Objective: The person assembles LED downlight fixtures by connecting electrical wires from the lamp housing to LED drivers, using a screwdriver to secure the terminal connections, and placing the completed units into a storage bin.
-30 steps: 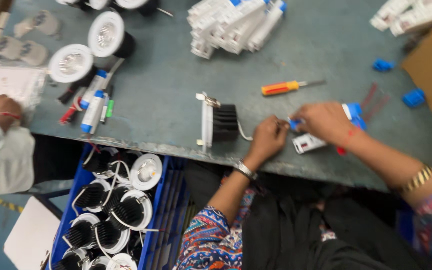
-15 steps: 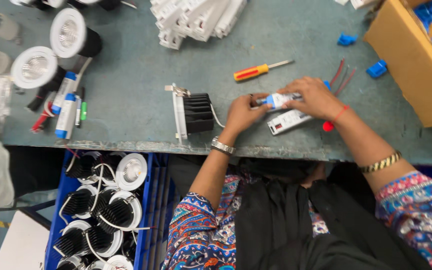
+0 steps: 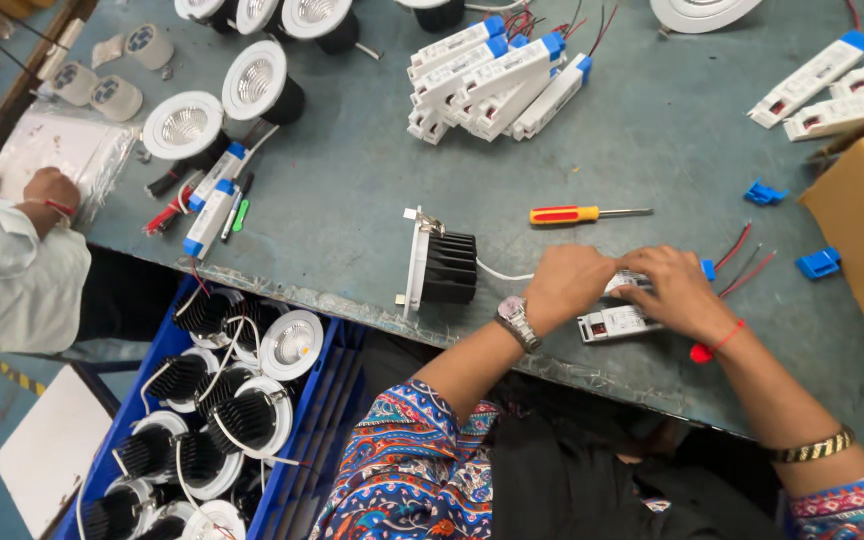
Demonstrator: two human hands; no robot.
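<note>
My left hand (image 3: 564,285), a watch on its wrist, and my right hand (image 3: 674,292), a red thread on its wrist, close together on a small white driver box with a blue end cap (image 3: 628,281), held just above the grey table (image 3: 352,200). A white cable runs from my hands to a downlight with a black heat sink (image 3: 440,266), lying on its side to the left. A second white driver box (image 3: 614,323) lies on the table under my hands. Red wires (image 3: 742,250) trail to the right.
An orange-handled screwdriver (image 3: 584,214) lies behind my hands. A pile of white drivers (image 3: 492,72) sits at the back, blue clips (image 3: 818,263) and a cardboard box (image 3: 857,235) at right. A blue crate of downlights (image 3: 214,400) stands below the edge. A co-worker's hand (image 3: 48,188) rests far left.
The view has shifted, so the table's things sit differently in frame. My two hands have drawn closer together over the driver box and cover most of it.
</note>
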